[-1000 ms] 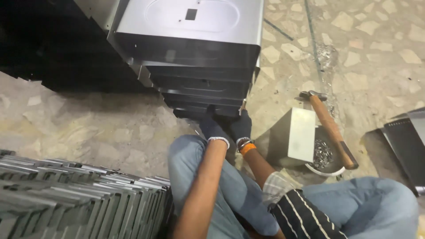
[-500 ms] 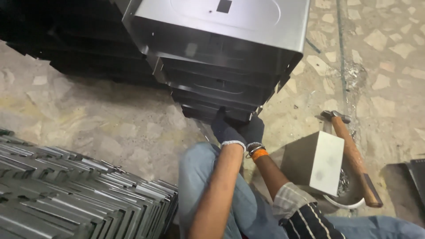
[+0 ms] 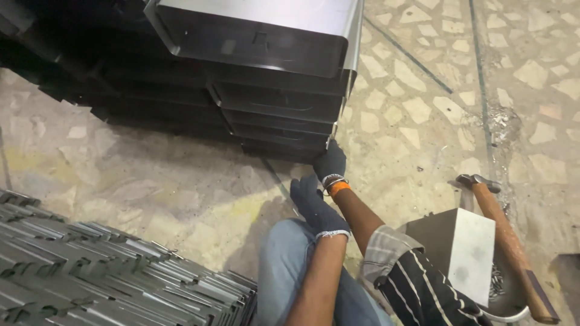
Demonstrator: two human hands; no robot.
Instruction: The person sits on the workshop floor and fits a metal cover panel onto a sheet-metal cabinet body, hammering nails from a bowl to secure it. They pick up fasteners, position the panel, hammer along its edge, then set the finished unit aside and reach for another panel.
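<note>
A stack of dark sheet-metal trays [image 3: 272, 102] stands on the stone floor in front of me. My right hand [image 3: 330, 163], in a dark glove with an orange band and bangles at the wrist, grips the lower right corner of the stack's bottom tray. My left hand [image 3: 314, 205], also in a dark glove, hovers just below and left of it with fingers spread and nothing in it, above my knee in blue jeans [image 3: 284, 271].
A pile of thin grey metal strips [image 3: 109, 271] lies at the lower left. To the right, a small metal box [image 3: 465, 253] leans on a bowl of small parts [image 3: 504, 296], with a wooden-handled hammer [image 3: 507, 241] across it.
My left hand has come off the bottom of the stack and pulled back toward my knee. The right hand stays at the corner. The view has shifted closer and to the right.
</note>
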